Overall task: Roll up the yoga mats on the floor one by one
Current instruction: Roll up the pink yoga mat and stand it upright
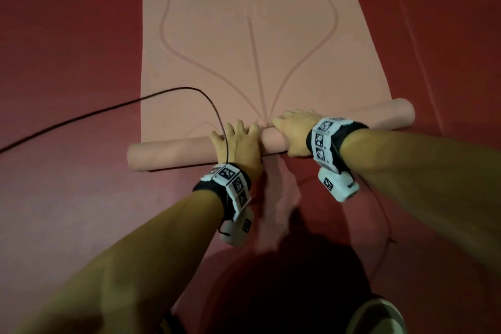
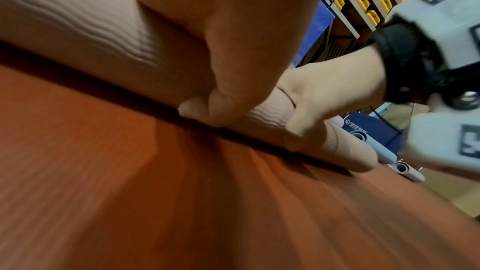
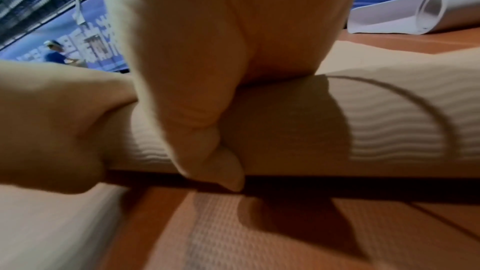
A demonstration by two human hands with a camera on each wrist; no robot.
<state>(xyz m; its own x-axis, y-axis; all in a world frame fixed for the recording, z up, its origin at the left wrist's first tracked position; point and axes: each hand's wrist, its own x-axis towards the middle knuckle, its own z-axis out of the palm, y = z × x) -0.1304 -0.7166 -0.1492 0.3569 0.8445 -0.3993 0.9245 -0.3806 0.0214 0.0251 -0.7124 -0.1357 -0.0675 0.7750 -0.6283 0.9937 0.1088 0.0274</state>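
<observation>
Left hand (image 1: 238,144): fingers (image 1: 233,129) spread over the top of the roll (image 1: 173,154), thumb (image 2: 197,110) tucked under its near side, so it grips the roll just left of centre. Right hand (image 1: 294,130): fingers curled over the top, thumb (image 3: 221,163) wedged at the seam where the roll meets the floor, also gripping. The 2 hands sit just beside each other near the middle.

Task's thing: pink yoga mat (image 1: 244,49), near end already wound into a thin roll, the rest flat on the red floor (image 1: 67,35) and running away from the person.

Step, my read: early in rolling this mat, only a few turns in and most of its length still flat. Next move calls for pushing the roll forward with even pressure from both hands, then resetting the grip.

Edges: the roll sits skewed, right end (image 1: 406,114) farther forward than the left end (image 1: 135,157), and it overhangs the flat mat's side edges on both sides. Likely to telescope unless squared up; the left side needs more push.

Room: open mat ahead, bare floor either side. A black cable (image 1: 108,110) crosses the floor and mat from the left and loops over the left hand to the wrist band (image 1: 230,182); it could get wound in. A white rolled mat (image 3: 431,11) lies well apart on the right, not in the path.
</observation>
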